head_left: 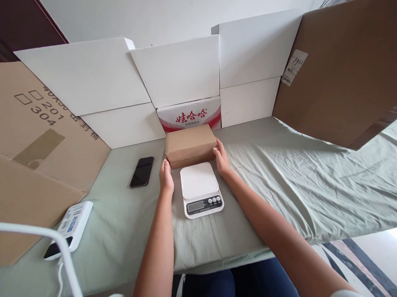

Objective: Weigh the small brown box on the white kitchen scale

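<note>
Cardboard box (190, 145), long axis running left to right, is clasped between left hand (166, 176) and right hand (222, 159).

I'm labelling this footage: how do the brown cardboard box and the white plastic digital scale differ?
The brown rectangular cardboard box is a thick block; the white plastic digital scale is low and flat. The left hand and right hand hold the box; neither touches the scale. The scale has a dark control panel; the box's visible faces look plain. Both are in front of the person.
</note>
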Demonstrator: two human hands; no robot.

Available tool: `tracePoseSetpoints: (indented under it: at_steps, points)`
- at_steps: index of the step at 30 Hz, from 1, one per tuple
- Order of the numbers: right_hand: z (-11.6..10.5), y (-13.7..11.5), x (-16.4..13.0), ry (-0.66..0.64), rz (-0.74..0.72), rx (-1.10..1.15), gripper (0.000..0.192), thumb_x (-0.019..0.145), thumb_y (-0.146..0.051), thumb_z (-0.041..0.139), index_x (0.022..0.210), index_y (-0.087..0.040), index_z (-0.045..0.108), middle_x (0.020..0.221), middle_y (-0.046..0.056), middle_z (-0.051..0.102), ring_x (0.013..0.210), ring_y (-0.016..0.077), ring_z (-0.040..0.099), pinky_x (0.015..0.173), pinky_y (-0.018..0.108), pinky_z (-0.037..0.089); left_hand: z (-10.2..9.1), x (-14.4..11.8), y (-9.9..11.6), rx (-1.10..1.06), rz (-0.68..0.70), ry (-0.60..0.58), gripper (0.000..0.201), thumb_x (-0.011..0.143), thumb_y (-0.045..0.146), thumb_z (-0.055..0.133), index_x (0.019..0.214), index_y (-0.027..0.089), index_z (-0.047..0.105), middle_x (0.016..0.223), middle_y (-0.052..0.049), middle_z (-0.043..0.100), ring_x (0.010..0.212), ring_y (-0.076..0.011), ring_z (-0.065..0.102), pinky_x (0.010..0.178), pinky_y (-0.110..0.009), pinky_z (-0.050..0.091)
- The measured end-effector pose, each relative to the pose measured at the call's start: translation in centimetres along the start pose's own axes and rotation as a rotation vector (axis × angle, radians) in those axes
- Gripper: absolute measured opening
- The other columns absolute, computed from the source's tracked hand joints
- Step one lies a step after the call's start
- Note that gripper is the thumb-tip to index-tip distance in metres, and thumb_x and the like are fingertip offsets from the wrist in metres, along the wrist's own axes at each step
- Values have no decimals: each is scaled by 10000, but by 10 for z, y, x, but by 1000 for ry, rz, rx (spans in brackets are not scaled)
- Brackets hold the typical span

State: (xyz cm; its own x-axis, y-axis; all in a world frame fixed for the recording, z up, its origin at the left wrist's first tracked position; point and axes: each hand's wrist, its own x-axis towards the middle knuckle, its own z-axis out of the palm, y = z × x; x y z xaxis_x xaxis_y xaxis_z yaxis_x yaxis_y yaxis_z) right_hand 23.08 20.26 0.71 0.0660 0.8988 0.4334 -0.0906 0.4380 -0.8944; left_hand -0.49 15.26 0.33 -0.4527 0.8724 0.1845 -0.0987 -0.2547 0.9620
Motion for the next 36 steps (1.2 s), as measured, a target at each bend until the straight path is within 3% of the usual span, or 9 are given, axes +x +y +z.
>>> tracePoseSetpoints:
  at_steps: [11,23,30,36]
  points:
    - [2,-7,0,9,28,-10,677,940,-597,547,1510,-232,522,1602,105,557,1535,326,455,1310,527,323,1,-2,3,6,-20,5,515,1003,555,533,1334,195,694,1495,-140,655,1488,-270,531,1261,-404,369]
    - [2,-8,-1,-10,23,-8,726,945,-658,535,1536,-238,501,1606,93,556,1562,312,430,1333,515,297,0,0,-3,15,18,-8,619,965,649,552,1353,187,690,1500,-162,647,1486,-292,534,1257,-418,378]
    - [0,-6,-1,-44,5,-55,788,950,-696,534,1610,-281,415,1726,39,401,1642,278,289,1378,489,169,0,-2,-1,21,9,-23,689,930,676,596,1413,187,641,1560,-155,596,1513,-282,498,1261,-408,363]
    - [-3,-17,-14,-50,-165,-63,873,961,-718,541,1671,-281,281,1780,51,277,1677,274,198,1383,479,158,-3,-21,14,30,156,-68,738,894,703,630,1445,212,622,1551,-132,603,1510,-283,500,1255,-385,364]
